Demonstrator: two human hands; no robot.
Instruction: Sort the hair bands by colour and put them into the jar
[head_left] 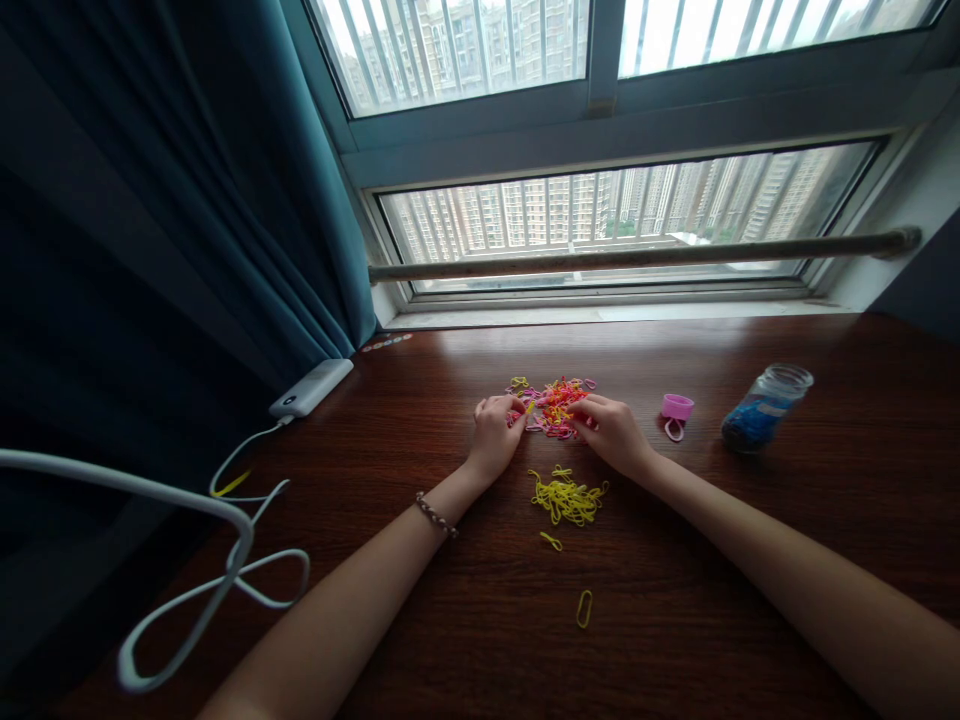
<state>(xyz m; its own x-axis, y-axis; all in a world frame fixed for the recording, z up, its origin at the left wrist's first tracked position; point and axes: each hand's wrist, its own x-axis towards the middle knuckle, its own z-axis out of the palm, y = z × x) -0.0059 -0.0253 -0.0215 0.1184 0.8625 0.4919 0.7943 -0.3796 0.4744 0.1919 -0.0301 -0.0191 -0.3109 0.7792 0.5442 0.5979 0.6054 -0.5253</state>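
The left hand [496, 436] pinches a thin yellow rubbery loop [530, 407]; the right hand's [609, 432] grip I can't tell. Tangled red-and-pink rubbery loops [559, 404] lie toward the wood-grained worktop's [465, 640] window-side edge.

One mixed pile [562, 398] of bands, too tangled to count, has one left hand [493, 437] at 9 o'clock and one right hand [609, 435] at 3, with one bracelet [437, 515] at 8. At 6 o'clock come one yellow pile [568, 498], also uncountable, and two loose yellow bands [551, 541], one beyond the other. Farther out there are one pink cylinder [678, 407], one paler loop [674, 431] and one jar [759, 415] at 3, one white power bank [315, 388] at 9, and one rail [600, 263] at 12.
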